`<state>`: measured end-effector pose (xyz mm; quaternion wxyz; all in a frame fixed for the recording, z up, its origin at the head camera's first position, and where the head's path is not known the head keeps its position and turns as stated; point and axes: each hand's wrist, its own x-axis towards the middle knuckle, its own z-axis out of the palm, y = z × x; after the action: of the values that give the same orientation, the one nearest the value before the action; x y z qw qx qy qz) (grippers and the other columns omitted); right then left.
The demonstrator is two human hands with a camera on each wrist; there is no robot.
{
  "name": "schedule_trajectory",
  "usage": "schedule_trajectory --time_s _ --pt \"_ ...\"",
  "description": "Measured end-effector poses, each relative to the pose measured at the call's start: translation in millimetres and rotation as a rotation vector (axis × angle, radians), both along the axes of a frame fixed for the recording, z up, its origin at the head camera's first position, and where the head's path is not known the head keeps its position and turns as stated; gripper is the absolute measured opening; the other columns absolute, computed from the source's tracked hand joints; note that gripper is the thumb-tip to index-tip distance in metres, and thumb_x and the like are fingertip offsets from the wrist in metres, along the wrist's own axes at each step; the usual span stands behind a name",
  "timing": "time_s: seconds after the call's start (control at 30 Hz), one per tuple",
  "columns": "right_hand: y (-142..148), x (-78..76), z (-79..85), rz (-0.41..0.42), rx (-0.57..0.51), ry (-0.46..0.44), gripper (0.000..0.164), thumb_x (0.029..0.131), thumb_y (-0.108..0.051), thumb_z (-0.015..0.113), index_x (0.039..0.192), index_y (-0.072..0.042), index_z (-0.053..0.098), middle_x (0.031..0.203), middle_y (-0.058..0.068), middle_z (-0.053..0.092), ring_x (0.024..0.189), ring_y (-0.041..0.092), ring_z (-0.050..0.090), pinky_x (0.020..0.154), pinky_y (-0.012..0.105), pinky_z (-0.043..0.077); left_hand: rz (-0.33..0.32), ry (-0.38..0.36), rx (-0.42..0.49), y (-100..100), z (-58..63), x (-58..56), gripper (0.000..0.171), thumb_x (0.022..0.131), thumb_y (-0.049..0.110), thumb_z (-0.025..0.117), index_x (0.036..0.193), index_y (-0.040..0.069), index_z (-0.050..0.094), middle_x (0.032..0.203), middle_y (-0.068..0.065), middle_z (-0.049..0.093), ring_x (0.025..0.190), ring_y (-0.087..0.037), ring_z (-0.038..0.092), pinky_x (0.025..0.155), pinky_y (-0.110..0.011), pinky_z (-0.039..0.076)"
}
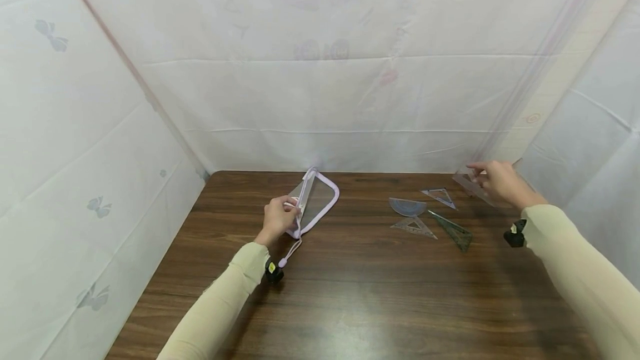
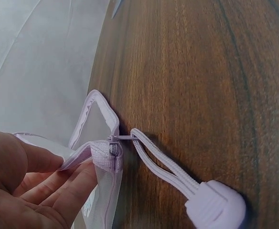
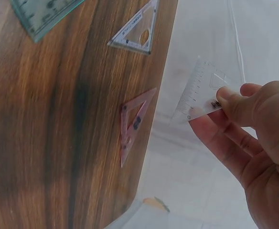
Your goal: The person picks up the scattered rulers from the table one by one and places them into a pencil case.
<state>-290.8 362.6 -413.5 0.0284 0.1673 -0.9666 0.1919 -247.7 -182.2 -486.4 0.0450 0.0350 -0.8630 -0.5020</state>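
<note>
My left hand (image 1: 280, 216) pinches the edge of a see-through zip pouch (image 1: 334, 193) with lilac trim, its mouth spread apart in the left wrist view. From its zip pull hangs a lilac cord with a plastic end (image 2: 216, 205). Off the table's far right, my right hand (image 1: 502, 185) holds a clear set square (image 3: 199, 93) between thumb and fingers, raised above the surface. A pink set square (image 3: 124, 125) lies below it near the table edge.
On the right half of the wooden table (image 1: 340, 293) lie a clear protractor (image 1: 407, 207), a clear set square (image 1: 425, 232), a blue-tinted set square (image 1: 448, 199) and a green one (image 1: 455, 233). White patterned cloth (image 1: 300, 99) hangs behind and at both sides.
</note>
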Motion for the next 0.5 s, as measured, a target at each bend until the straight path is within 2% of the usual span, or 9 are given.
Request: schedule_trajectory --time_s 0.33,0.5 --pt "-17 -4.8 -2.5 0.016 -0.004 0.038 0.043 0.094 0.008 0.062 0.137 0.008 0.058 0.109 0.025 0.073 0.050 0.015 0.046 0.044 0.025 0.036 0.013 -0.010 0.008 -2 -1.1 2.9 0.011 0.089 -0.004 0.068 0.100 -0.005 0.069 0.089 -0.024 0.076 0.055 -0.024 0.072 0.049 -0.033 0.063" --pt "-26 -7.2 -2.1 0.026 -0.031 0.044 0.043 0.094 0.006 0.066 0.136 0.008 0.059 0.109 0.026 0.073 0.054 0.014 0.060 0.049 0.028 0.050 0.019 -0.008 0.010 -3 -0.4 3.1 0.009 0.090 -0.003 0.067 0.098 -0.003 0.069 0.089 -0.024 0.076 0.055 -0.023 0.071 0.049 -0.033 0.063"
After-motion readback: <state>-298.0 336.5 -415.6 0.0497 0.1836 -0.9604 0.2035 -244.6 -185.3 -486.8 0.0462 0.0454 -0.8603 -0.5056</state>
